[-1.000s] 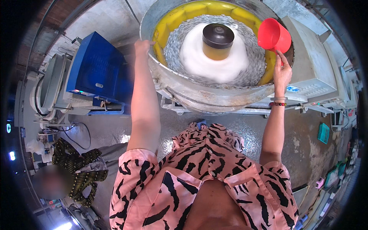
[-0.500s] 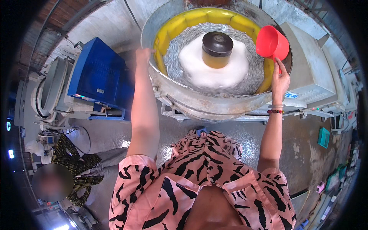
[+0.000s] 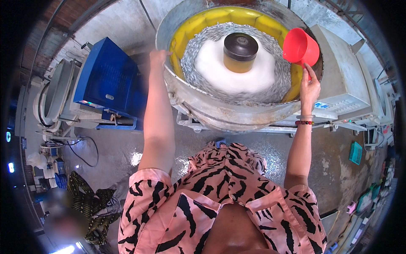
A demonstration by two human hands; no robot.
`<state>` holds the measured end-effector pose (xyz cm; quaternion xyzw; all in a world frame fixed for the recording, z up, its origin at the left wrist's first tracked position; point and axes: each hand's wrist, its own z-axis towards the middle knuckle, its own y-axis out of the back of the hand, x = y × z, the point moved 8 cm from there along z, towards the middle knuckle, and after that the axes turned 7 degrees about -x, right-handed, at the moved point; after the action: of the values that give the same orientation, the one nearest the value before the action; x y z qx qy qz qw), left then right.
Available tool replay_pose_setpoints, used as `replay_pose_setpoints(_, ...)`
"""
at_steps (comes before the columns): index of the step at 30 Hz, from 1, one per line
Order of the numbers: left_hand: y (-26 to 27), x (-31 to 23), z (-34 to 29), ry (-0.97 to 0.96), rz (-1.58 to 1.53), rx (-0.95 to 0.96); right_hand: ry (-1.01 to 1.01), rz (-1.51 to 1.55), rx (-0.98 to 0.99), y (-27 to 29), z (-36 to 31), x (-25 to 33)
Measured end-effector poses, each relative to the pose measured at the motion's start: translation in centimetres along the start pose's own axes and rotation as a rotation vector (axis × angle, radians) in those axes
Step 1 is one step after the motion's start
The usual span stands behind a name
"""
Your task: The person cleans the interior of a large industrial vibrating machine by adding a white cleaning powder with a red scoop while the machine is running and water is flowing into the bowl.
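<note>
A large round metal vibratory tub (image 3: 228,115) with a yellow lining stands before me. Inside it, small silvery grey pieces, blurred by motion, ring a mound of white powder or foam (image 3: 215,70). A black-capped centre post (image 3: 240,48) rises out of the white. My left hand (image 3: 158,58) is curled on the tub's left rim, its fingertips reaching over the edge. With my right hand (image 3: 310,86) I grip the handle of a red plastic dipper (image 3: 301,46) at the right rim. Its mouth tilts toward the tub; its contents are hard to see.
To the left stands a blue machine cabinet (image 3: 103,80), with another round metal tub (image 3: 55,97) beyond it. A pale metal housing (image 3: 342,72) is on the right. Another person in a dark patterned top (image 3: 91,199) is at lower left. A teal basket (image 3: 356,153) lies on the wet floor.
The other person at lower left has shifted lower in the view. The white patch and grey pieces in the tub look slightly rearranged. My hands and the dipper hold nearly the same place.
</note>
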<state>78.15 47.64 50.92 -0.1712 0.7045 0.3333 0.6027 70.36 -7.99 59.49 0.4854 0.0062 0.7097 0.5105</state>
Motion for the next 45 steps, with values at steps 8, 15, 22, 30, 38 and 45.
replay_pose_setpoints(8,-0.2,0.9,1.1,0.008,-0.066,0.039,0.043,0.032,-0.012,0.0,-0.1,0.6)
replay_pose_setpoints(15,-0.1,1.2,1.4,0.017,-0.030,0.013,0.043,0.023,-0.007,-0.2,-0.1,0.4)
replay_pose_setpoints(22,-0.4,0.3,0.3,0.033,-0.042,0.014,0.073,0.036,-0.041,0.0,0.0,0.3)
replay_pose_setpoints(30,0.0,0.4,0.5,0.008,-0.030,0.035,-0.006,-0.012,0.002,-0.2,-0.2,0.2)
replay_pose_setpoints(38,-0.4,1.0,0.9,0.040,-0.063,0.048,0.008,-0.011,-0.028,0.1,0.0,0.1)
replay_pose_setpoints(45,-0.5,0.2,-0.2,0.040,-0.086,0.049,-0.025,-0.043,-0.003,0.1,-0.1,-0.1)
